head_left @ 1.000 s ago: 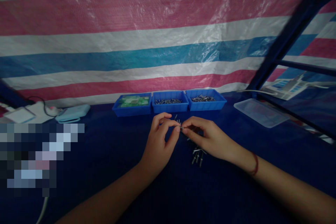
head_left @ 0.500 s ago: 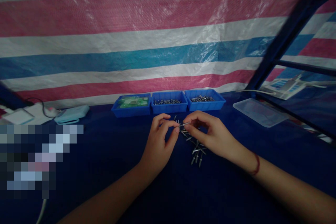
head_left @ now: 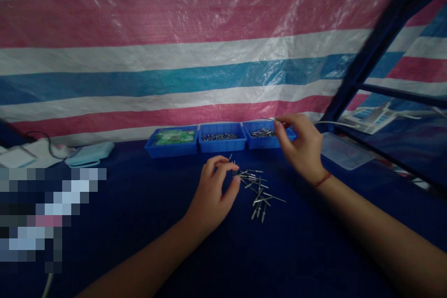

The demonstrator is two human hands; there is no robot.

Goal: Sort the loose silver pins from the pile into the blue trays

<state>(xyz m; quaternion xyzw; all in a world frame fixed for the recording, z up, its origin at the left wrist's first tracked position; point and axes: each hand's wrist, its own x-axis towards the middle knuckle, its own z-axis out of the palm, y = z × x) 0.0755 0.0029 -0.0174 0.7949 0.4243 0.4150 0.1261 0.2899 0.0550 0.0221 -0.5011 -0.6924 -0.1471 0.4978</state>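
Note:
Between the thumb and fingers of my right hand (head_left: 301,145) is a thin blind rivet (head_left: 268,118), its pin sticking out to the left. That hand hangs over the right edge of the right blue bin (head_left: 264,143), which has many rivets lying in it. My left hand (head_left: 212,192) rests low over the table, thumb and forefinger apart, with nothing visible gripped. Just right of its fingertips lies a loose pile of blind rivets (head_left: 259,198), pointing various ways.
The middle blue bin (head_left: 223,145) holds more small metal pieces, the left blue bin (head_left: 172,151) green-and-clear packets. A clear plastic lid (head_left: 345,151) lies at the right, near a dark metal frame (head_left: 363,56). At the left are a light-blue case (head_left: 91,152) and a white cable (head_left: 48,285).
My right hand has moved away from my left, up and right to the right bin, carrying a rivet. My left hand stays almost in place, its fingers now free of the rivet.

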